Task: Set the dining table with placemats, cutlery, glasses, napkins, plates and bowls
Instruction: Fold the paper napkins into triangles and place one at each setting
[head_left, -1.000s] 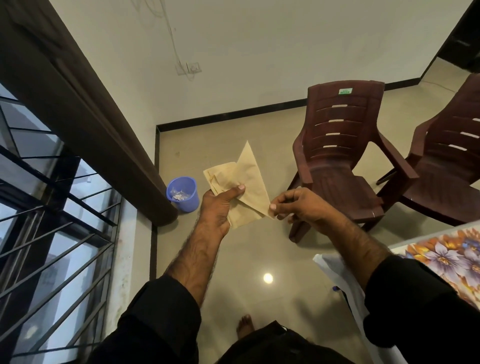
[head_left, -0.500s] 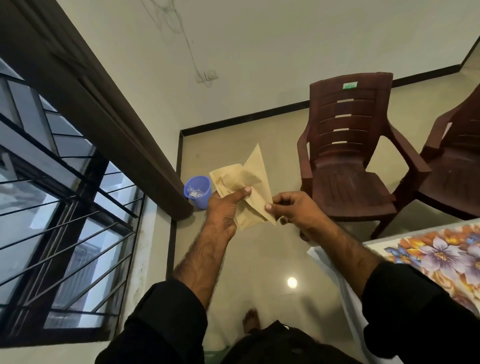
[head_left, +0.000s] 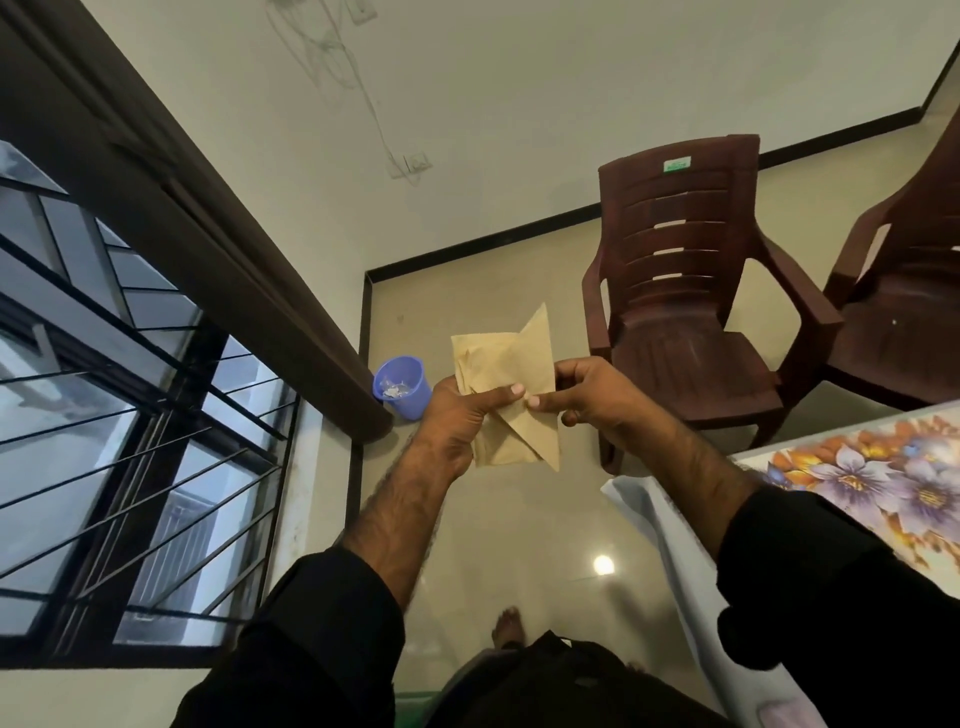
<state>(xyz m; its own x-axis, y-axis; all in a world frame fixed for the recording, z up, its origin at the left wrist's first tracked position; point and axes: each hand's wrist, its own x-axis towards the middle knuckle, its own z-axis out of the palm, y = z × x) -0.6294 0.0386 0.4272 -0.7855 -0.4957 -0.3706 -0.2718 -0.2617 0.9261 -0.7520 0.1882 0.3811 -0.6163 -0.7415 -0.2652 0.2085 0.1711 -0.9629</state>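
1. Centrally, the tan napkins (head_left: 506, 384) are held in the air above the floor (head_left: 498, 525), between both hands, clear of the table and the chairs.
2. The left hand (head_left: 460, 415) grips the folded stack, thumb pressed across its front face.
3. The right hand (head_left: 584, 397) pinches the front napkin at its right edge; one corner points up, another down.
4. Open floor lies below and ahead of the hands, as far as the black skirting.
5. A blue bin (head_left: 401, 385) stands on the floor just left of the left hand, beside the dark window frame (head_left: 208, 223).
6. Two maroon chairs (head_left: 691, 306) stand to the right, near the right hand but apart from it.
7. The floral tablecloth (head_left: 857, 467) edge sits at lower right, beside the right forearm.
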